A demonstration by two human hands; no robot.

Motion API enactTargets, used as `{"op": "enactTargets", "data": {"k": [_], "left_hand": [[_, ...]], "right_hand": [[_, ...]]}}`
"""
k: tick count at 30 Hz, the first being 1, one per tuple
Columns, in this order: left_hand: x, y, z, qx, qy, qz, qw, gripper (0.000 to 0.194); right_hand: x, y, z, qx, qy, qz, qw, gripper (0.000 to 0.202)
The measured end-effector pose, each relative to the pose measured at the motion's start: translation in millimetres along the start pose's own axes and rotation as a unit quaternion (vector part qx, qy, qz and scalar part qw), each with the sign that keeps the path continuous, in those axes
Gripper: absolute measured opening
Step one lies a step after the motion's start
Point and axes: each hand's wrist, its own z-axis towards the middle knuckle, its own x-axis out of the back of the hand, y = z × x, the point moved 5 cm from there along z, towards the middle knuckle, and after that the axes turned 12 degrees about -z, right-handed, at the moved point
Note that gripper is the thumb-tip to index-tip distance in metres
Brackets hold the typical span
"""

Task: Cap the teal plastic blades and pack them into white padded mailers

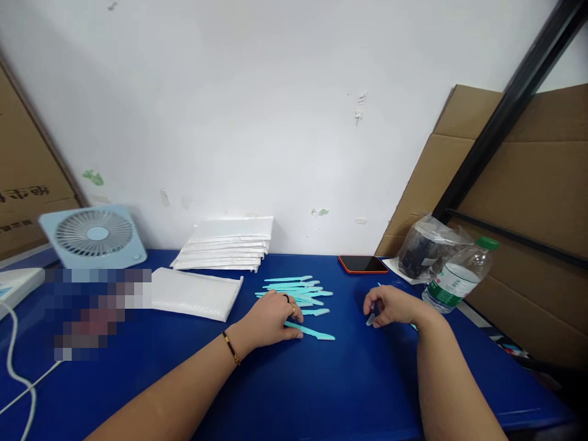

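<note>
Several turquoise eyebrow razors (294,286) with pale blade ends lie in a loose, overlapping group on the blue table. My left hand (272,318) rests at the near side of this group, its thumb and fingers closed on the nearest eyebrow razor (316,334), whose blade end points right. To the right of the group, my right hand (394,305) is in a pinch. A small translucent piece (370,319), which looks like a blade cap, shows at its fingertips. Thin turquoise bits peek out behind and beneath the right hand; most of that object is hidden.
White padded envelopes (225,236) are stacked by the wall, with another envelope (193,293) nearer. A blue fan (97,234) and white cable (13,355) are at left. At right are a phone (364,264), a bagged dark cup (416,251) and a water bottle (454,282).
</note>
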Motion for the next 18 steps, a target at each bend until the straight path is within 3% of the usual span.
{"op": "enactTargets", "data": {"k": [2,5,9,13,18], "left_hand": [[-2.5,0.4,-0.2,0.01,-0.018,0.0,1.0,0.011],[-4.8,-0.4,0.3,0.036,-0.024,0.008,0.999,0.008],[-6.4,3.3,1.5,0.035,-0.027,0.062,0.997,0.012],[-0.4,-0.1,2.3,0.077,0.018,0.042,0.996,0.017],[7.9,-10.6,1.1,0.107,0.107,-0.177,0.973,0.019]], "right_hand": [[-10.5,1.0,4.5,-0.006,-0.031,-0.015,0.999,0.017],[-18.8,-11.4,16.9,0.021,0.011,-0.019,1.0,0.007],[-17.2,-35.7,25.7,0.069,0.074,0.143,0.985,0.012],[-2.2,-51.1,24.6,0.099,0.16,0.34,0.921,0.023],[6.6,-57.4,20.3,0.082,0.261,0.461,0.844,0.022]]}}
